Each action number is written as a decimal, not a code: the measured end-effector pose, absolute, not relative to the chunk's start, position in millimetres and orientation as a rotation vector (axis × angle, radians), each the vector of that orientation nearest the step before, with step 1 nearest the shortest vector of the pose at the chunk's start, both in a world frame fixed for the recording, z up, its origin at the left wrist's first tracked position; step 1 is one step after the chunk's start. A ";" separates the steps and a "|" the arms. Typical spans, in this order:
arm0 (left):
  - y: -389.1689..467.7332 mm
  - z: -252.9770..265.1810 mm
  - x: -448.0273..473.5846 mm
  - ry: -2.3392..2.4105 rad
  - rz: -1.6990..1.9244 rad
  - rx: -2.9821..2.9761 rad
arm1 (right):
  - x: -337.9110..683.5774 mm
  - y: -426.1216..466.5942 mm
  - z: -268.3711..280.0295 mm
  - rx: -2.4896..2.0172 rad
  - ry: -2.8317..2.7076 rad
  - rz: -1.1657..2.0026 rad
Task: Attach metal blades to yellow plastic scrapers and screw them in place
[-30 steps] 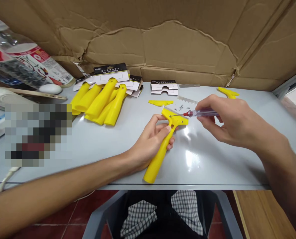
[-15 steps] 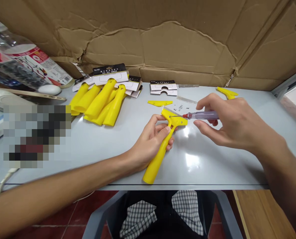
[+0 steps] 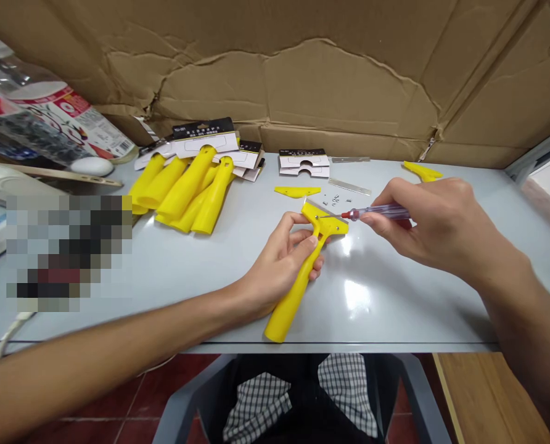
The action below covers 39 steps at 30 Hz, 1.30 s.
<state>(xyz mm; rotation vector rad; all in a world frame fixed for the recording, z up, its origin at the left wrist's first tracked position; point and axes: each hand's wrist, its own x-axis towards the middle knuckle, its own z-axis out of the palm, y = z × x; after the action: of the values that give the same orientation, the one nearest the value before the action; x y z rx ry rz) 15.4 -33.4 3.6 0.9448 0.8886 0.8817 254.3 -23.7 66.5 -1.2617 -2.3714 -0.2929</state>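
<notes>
My left hand [image 3: 288,262] is closed around the neck of a yellow scraper [image 3: 290,302], whose handle slants down toward the table's front edge. Two screws show in its head, and a thin blade edge runs along the top. A screwdriver [image 3: 381,213] with a clear purplish handle is pinched in my right hand [image 3: 435,231]. Its shaft points left across the scraper's head, with the tip at the left screw. Just behind lie several small screws [image 3: 335,200], a yellow clamp plate [image 3: 298,192] and a loose blade [image 3: 349,186].
Several yellow scraper handles [image 3: 214,200] with card headers are piled at the back left. Folded cards [image 3: 304,163] and another blade [image 3: 350,160] lie by the cardboard wall [image 3: 340,92]. A yellow scraper part [image 3: 422,171] rests at the back right. Plastic bottles [image 3: 66,111] stand far left.
My right hand's fingers have closed in on the screwdriver handle from a looser, wider grip. The scraper's head has shifted very slightly; my left hand keeps its hold.
</notes>
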 end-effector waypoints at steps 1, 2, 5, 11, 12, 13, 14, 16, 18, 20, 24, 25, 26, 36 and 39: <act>-33.5 3.8 15.4 0.889 0.882 0.945 | 254.3 -23.6 66.8 -1.266 -2.371 -0.295; -33.6 4.0 15.5 0.891 0.882 0.943 | 254.2 -23.5 67.2 -1.268 -2.375 -0.289; -33.8 3.9 16.2 0.897 0.888 0.924 | 254.5 -23.1 68.9 -1.260 -2.412 -0.199; -33.6 1.8 16.3 0.891 0.903 0.903 | 255.7 -22.7 69.6 -1.150 -2.439 -0.106; -33.6 1.4 16.2 0.889 0.904 0.901 | 256.0 -22.7 69.5 -1.151 -2.437 -0.117; -33.6 1.1 16.1 0.887 0.903 0.902 | 256.3 -22.8 69.6 -1.165 -2.440 -0.125; -33.6 0.9 16.1 0.887 0.902 0.905 | 256.5 -22.9 69.7 -1.168 -2.439 -0.136; -33.7 0.7 16.1 0.889 0.901 0.914 | 256.9 -23.2 70.4 -1.165 -2.443 -0.144; -33.9 1.1 16.1 0.893 0.897 0.921 | 256.8 -23.6 71.4 -1.171 -2.451 -0.146; -34.1 1.6 16.2 0.896 0.892 0.927 | 256.4 -24.1 72.5 -1.177 -2.456 -0.142; -34.3 2.3 16.0 0.912 0.885 0.940 | 255.2 -24.7 73.8 -1.205 -2.457 -0.124; -34.2 2.3 15.9 0.914 0.884 0.940 | 255.0 -24.7 73.9 -1.212 -2.457 -0.122; -34.1 2.1 15.8 0.914 0.884 0.940 | 254.9 -24.6 73.8 -1.216 -2.457 -0.123; -33.8 1.0 15.8 0.914 0.882 0.936 | 257.5 -23.0 72.9 -1.231 -2.449 -0.110; -34.0 1.8 15.5 0.915 0.878 0.926 | 258.7 -22.2 73.9 -1.210 -2.481 -0.108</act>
<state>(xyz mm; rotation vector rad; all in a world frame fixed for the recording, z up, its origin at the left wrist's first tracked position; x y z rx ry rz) 15.5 -34.0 1.8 0.9263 0.9148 0.8778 258.7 -22.2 73.9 -1.2096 -2.4809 -0.1082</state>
